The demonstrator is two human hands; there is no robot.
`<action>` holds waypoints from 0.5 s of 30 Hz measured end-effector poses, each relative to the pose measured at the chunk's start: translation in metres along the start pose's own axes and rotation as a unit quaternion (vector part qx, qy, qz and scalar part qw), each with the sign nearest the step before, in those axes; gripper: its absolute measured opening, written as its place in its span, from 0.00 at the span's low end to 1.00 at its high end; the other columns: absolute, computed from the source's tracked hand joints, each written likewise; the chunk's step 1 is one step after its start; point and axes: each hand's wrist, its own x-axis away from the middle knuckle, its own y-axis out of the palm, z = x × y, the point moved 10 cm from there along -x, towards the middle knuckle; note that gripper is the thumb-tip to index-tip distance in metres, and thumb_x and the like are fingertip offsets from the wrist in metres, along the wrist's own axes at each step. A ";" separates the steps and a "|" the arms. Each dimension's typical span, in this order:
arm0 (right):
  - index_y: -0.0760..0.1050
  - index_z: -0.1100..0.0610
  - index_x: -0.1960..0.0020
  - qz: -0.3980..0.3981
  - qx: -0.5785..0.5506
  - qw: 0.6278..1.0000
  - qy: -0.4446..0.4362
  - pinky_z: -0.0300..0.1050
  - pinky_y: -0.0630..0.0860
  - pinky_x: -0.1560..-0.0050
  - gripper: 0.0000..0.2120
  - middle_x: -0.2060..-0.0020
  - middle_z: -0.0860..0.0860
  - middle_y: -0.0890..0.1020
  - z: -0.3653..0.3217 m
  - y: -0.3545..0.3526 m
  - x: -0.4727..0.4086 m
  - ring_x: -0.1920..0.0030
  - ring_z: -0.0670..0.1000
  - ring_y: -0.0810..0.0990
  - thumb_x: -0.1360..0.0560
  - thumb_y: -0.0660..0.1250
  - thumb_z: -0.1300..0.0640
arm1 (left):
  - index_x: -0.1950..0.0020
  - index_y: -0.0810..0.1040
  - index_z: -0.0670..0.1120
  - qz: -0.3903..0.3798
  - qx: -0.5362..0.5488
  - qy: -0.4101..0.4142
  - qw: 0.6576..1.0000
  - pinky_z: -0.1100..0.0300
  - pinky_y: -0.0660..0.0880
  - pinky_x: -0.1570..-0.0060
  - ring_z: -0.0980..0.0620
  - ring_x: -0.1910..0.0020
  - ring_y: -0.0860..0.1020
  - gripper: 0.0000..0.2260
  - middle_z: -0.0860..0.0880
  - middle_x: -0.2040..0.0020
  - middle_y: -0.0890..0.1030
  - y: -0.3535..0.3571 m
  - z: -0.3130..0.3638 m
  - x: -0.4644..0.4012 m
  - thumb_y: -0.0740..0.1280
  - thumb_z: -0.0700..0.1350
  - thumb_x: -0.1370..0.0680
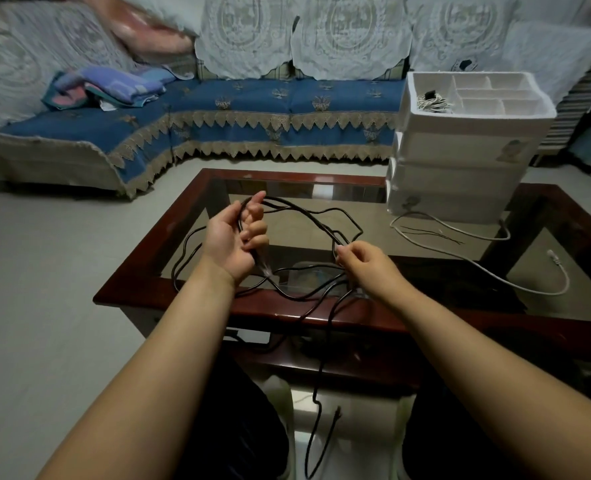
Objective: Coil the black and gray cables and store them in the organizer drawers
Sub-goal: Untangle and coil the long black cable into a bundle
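Observation:
A long black cable [308,216] loops loosely over the glass-topped coffee table [321,313], and its tail hangs over the near edge down between my knees. My left hand [235,237], palm up, holds several strands of it in curled fingers. My right hand [363,261] pinches the cable at the loop's right end. A gray cable [467,261] lies uncoiled on the table's right side. The white organizer [460,161] of stacked drawers stands at the far right corner; its open top tray has dividers and holds a light coiled cord [432,102].
A blue sofa [252,109] with lace covers runs behind the table, with folded cloths [107,86] on its left seat. Pale floor lies to the left of the table. Thin dark wire ends [432,233] lie beside the gray cable.

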 end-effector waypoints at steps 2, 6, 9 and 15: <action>0.72 0.51 0.56 0.034 0.079 0.996 -0.022 0.40 0.68 0.65 0.12 0.66 0.46 0.76 -0.001 -0.001 0.004 0.64 0.45 0.74 0.19 0.56 0.48 | 0.40 0.75 0.41 0.030 0.013 0.029 0.999 0.69 0.58 0.81 0.59 0.80 0.62 0.19 0.54 0.69 0.71 -0.003 0.000 -0.001 0.52 0.53 0.17; 0.75 0.52 0.54 -0.062 0.218 0.973 -0.032 0.48 0.75 0.57 0.18 0.63 0.49 0.79 0.005 0.024 0.013 0.61 0.48 0.78 0.19 0.52 0.43 | 0.47 0.76 0.40 0.137 0.043 0.108 0.984 0.67 0.55 0.81 0.59 0.80 0.59 0.20 0.54 0.72 0.66 -0.024 0.008 0.003 0.51 0.52 0.16; 0.76 0.53 0.50 -0.115 0.196 0.973 -0.031 0.47 0.76 0.53 0.12 0.59 0.49 0.80 0.013 0.026 0.018 0.57 0.47 0.78 0.21 0.59 0.46 | 0.55 0.74 0.42 0.216 0.100 0.151 0.960 0.67 0.56 0.80 0.58 0.80 0.59 0.17 0.52 0.71 0.69 -0.047 0.017 0.010 0.50 0.47 0.17; 0.75 0.50 0.44 -0.208 0.202 0.953 -0.083 0.36 0.75 0.52 0.08 0.55 0.43 0.79 -0.001 0.043 0.050 0.54 0.41 0.78 0.21 0.62 0.50 | 0.43 0.73 0.45 0.256 -0.140 0.128 0.948 0.64 0.75 0.68 0.53 0.65 0.82 0.12 0.48 0.48 0.78 -0.052 0.005 0.018 0.53 0.48 0.16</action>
